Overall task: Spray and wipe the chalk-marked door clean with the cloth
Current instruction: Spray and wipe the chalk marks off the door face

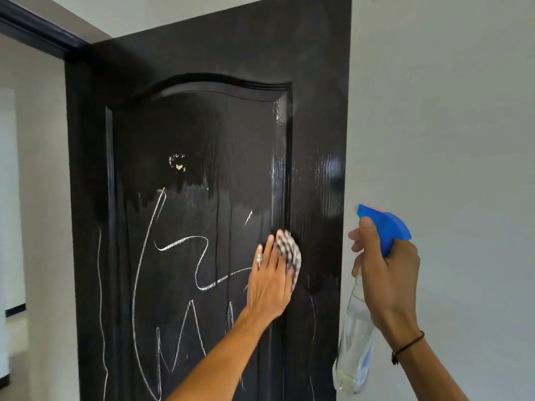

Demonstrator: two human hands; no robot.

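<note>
Upper door wet and clean; chalk scrawls remain below. Left hand presses the cloth flat-fingered at the panel's right edge; right hand grips the spray bottle.

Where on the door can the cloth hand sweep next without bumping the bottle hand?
Free: the door panel's chalk lines, left of and below the left hand pressing the cloth; also the wet upper panel. Crowded: the door's right edge strip, where the right hand holds the spray bottle close by.
</note>
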